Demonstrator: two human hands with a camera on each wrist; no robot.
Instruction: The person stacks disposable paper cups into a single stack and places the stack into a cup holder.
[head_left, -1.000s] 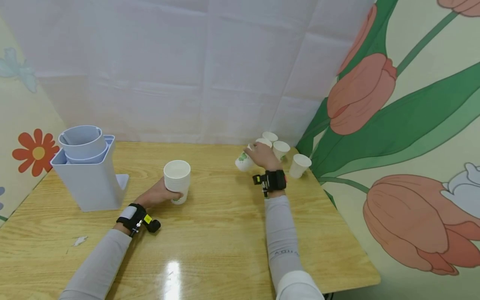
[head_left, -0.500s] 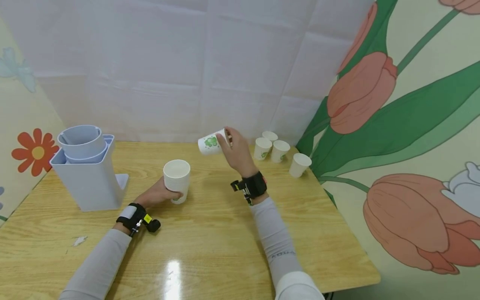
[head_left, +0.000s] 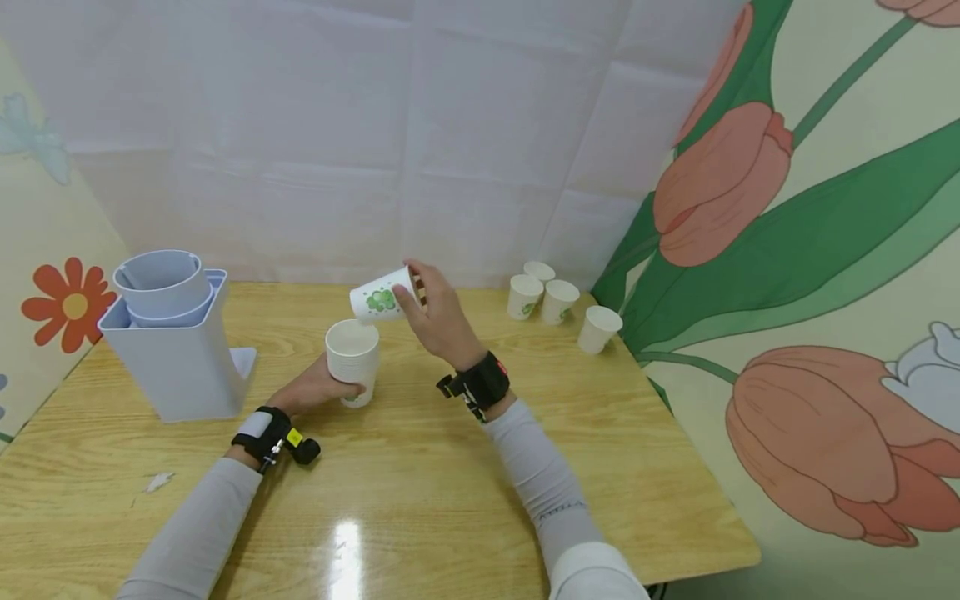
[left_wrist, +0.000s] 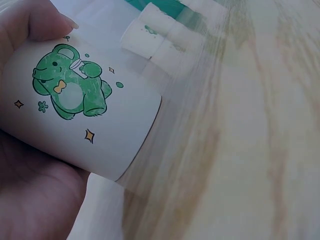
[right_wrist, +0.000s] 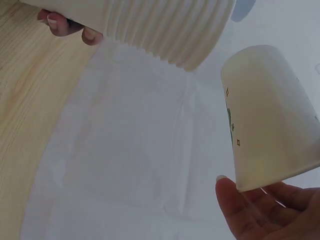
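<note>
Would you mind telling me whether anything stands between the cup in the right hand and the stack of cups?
Nothing visible does: the right wrist view shows open space between the tilted cup in the right hand and the stack held by the left hand. The four loose cups stand off to the right.

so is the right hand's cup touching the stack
Apart: the right wrist view shows a clear gap between the base of the cup and the rim of the stack.
</note>
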